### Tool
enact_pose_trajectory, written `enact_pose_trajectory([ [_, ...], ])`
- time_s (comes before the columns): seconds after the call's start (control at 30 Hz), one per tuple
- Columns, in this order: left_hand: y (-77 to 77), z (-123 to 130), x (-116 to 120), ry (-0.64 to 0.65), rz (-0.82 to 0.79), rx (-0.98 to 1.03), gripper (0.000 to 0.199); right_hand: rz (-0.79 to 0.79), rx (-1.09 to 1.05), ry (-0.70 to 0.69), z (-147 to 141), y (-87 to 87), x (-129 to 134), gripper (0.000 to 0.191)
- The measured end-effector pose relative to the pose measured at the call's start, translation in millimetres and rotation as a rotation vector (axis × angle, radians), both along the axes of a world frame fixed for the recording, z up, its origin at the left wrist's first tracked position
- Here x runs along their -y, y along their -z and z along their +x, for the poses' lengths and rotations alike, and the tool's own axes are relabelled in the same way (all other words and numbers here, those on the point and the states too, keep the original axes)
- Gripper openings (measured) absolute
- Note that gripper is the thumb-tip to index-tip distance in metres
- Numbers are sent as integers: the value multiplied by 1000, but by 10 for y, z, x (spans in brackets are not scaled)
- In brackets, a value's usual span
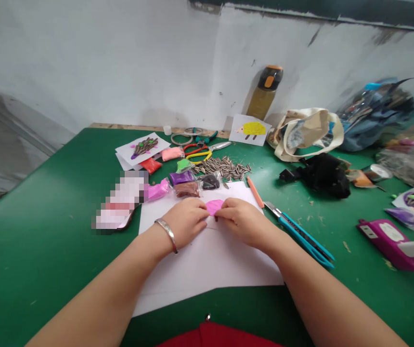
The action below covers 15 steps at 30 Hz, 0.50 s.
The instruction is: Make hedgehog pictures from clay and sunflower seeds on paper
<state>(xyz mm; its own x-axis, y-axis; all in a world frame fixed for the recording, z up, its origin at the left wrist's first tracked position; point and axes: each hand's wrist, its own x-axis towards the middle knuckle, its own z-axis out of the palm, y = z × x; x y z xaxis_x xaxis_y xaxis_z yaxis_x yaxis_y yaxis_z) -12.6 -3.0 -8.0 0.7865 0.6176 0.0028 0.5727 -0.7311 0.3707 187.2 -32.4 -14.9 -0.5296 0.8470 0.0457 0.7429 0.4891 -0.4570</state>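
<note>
A red garment [217, 335] sits nearest, just below the edge of the green bench [41, 255]. On a white paper sheet [207, 274], the left grip [184, 222] and right grip [242, 222] close narrowly from either side on a flat piece of pink clay [214, 207], their fingertips at its edges. Its long axis runs side to side, neither grip clearly nearer. The clay looks smooth, soft and fan-shaped.

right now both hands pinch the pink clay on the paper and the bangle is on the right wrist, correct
The bangle is on the left wrist, not the right, as the head view shows; the left hand and right hand pinch the pink clay.
</note>
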Motion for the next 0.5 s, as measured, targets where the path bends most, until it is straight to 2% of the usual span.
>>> enact_pose_trajectory([
  [0.27,-12,11,1,-10,-20,-22,18,63,56,-56,25,-16,1,26],
  [0.5,-6,6,5,3,-4,-19,17,49,32,-75,46,-27,16,29],
])
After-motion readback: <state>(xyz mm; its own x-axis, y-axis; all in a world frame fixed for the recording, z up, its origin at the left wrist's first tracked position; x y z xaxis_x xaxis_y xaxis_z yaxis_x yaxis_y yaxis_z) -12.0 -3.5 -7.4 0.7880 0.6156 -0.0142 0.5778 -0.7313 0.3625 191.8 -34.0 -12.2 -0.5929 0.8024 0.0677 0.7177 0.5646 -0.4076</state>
